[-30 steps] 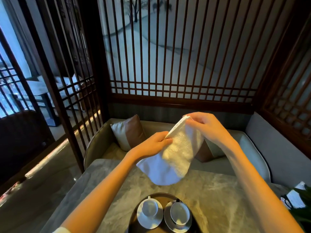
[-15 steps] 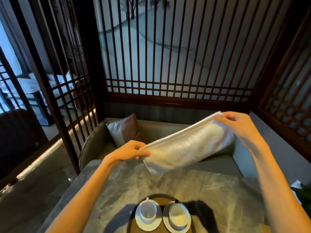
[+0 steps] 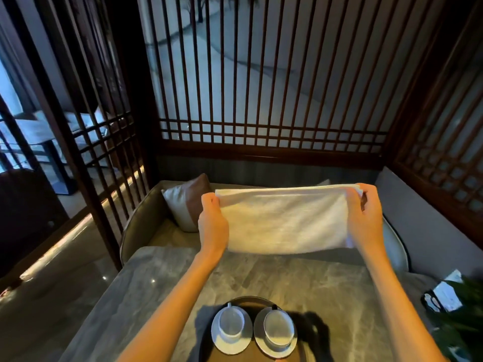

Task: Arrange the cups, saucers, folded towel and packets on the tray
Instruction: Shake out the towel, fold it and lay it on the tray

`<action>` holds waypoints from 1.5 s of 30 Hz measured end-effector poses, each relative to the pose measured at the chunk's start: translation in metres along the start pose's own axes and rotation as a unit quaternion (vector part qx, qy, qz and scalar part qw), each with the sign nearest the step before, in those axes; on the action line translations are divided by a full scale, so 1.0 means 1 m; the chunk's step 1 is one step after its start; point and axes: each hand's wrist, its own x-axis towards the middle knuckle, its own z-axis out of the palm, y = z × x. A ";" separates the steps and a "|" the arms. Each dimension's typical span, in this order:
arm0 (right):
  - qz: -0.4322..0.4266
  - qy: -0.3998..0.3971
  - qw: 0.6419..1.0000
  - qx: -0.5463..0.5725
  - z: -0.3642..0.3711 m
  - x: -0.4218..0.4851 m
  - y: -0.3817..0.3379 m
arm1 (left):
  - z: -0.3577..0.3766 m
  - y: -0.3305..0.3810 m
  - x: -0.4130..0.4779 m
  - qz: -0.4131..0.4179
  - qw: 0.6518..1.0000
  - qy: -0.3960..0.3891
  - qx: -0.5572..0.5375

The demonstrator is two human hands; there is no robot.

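Above the far half of the marble table [image 3: 326,280], both hands grip a white towel [image 3: 285,220] by its short ends. Left hand [image 3: 213,223]: fingers closed over the left end, thumb pinching the upper corner. Right hand [image 3: 364,218]: fingers closed over the right end, upper corner pinched, layered edges showing there. Towel is stretched flat and level between the hands, folded to a wide band, clear of the tabletop. Both forearms extend bare from the near edge of the view.

Below, at the near edge, a dark round tray [image 3: 251,300] rests on the table. On it stand two white cups on white saucers, side by side and touching: left cup [image 3: 231,321], right cup [image 3: 278,327]. Beyond the table, a cushion [image 3: 187,202] leans on the bench before a dark lattice screen [image 3: 271,100].
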 end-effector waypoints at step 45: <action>0.078 0.015 0.996 0.031 0.115 -0.120 -0.017 | 0.044 0.032 -0.079 0.038 0.999 -0.011 -0.021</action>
